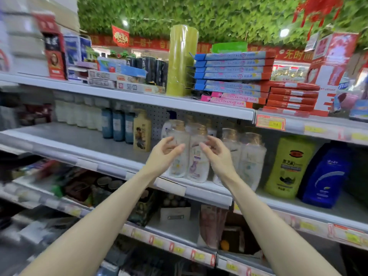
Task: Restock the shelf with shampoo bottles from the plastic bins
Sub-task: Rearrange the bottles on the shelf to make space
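Store aisle: white shelf [69,136], pegboard back [159,114], leafy green ceiling [219,14]. Gold-capped shampoo bottles [196,164] upright at middle shelf front. Just before them, left hand [164,156] and right hand [218,156] loosely spread, gripping nothing.

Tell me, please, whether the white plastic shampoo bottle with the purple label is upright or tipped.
Upright: the white plastic shampoo bottle with the purple label stands on its base on the grey shelf, gold cap uppermost.
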A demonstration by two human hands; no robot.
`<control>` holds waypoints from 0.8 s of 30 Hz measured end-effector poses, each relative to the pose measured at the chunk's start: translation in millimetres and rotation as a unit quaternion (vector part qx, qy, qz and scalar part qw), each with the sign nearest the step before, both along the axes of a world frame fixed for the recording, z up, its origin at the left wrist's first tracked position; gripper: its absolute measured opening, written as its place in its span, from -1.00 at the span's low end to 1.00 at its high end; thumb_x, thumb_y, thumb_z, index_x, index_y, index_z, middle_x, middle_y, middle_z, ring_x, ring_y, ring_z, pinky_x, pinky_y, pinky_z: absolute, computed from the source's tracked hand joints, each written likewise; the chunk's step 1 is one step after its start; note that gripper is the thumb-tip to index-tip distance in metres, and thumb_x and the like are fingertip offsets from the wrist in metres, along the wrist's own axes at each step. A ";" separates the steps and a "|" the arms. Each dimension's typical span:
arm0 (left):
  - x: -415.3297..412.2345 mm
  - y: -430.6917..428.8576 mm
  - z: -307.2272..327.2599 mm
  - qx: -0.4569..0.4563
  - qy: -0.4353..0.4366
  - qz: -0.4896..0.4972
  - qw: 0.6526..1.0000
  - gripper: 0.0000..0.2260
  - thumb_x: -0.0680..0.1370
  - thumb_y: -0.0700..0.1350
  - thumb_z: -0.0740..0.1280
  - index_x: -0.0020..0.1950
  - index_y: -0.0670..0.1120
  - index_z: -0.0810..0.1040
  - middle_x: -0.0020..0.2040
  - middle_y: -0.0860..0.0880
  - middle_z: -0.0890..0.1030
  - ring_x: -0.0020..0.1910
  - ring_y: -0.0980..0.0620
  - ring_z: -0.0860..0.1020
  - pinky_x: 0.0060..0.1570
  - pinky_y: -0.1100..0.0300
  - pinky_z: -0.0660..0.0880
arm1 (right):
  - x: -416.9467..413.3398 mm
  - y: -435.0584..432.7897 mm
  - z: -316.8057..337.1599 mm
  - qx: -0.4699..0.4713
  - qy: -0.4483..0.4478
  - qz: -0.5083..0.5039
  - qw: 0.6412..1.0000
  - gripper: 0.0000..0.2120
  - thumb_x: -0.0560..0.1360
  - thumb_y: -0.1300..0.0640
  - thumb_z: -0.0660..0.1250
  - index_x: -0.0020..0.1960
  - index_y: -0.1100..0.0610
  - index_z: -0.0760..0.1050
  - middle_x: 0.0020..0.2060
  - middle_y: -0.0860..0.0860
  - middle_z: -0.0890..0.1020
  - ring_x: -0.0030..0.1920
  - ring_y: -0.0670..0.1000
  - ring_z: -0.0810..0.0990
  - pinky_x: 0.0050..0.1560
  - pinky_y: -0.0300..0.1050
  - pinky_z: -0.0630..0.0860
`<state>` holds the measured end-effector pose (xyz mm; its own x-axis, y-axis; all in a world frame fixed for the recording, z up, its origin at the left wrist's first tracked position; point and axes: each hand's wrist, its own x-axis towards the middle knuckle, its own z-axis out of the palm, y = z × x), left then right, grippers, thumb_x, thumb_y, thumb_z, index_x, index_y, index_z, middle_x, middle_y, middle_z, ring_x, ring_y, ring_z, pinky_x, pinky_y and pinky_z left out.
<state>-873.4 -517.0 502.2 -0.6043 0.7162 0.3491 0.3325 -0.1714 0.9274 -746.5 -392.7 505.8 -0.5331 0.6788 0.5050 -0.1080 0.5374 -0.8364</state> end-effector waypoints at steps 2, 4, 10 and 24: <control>-24.7 -33.2 3.0 0.003 0.010 0.022 1.000 -0.49 0.53 0.06 0.34 0.44 -0.03 0.32 0.18 0.04 0.53 0.16 0.11 0.50 0.10 0.22 0.43 | -30.2 -26.6 3.6 -0.011 0.010 0.020 1.000 -0.61 0.53 0.12 0.36 0.34 0.16 0.43 0.16 0.06 0.55 0.12 -0.03 0.53 -0.10 -0.50 0.47; -53.4 -69.8 5.1 -0.002 0.020 0.040 0.999 -0.49 0.53 0.08 0.34 0.43 -0.03 0.33 0.18 0.03 0.55 0.15 0.12 0.51 0.11 0.21 0.44 | -63.1 -56.5 4.0 -0.022 0.017 0.040 0.999 -0.62 0.53 0.10 0.36 0.32 0.15 0.44 0.10 -0.01 0.57 0.11 -0.03 0.55 -0.08 -0.44 0.50; -150.5 -196.7 -3.5 -0.025 0.023 0.068 0.997 -0.52 0.54 0.01 0.34 0.42 -0.03 0.32 0.14 0.04 0.55 0.13 0.13 0.53 -0.04 0.37 0.43 | -169.2 -164.2 -8.7 -0.070 0.032 0.090 0.993 -0.65 0.54 0.05 0.35 0.28 0.14 0.48 -0.02 -0.05 0.61 0.02 -0.06 0.59 -0.09 -0.34 0.49; -285.1 -360.3 -69.6 -0.057 -0.039 0.158 0.985 -0.53 0.55 -0.05 0.35 0.42 -0.09 0.34 0.11 0.01 0.56 -0.02 0.30 0.52 -0.15 0.50 0.47 | -331.5 -308.7 -70.1 -0.101 -0.046 0.182 0.977 -0.70 0.52 0.02 0.36 0.23 0.06 0.48 0.05 0.02 0.64 0.13 0.01 0.60 0.19 -0.08 0.50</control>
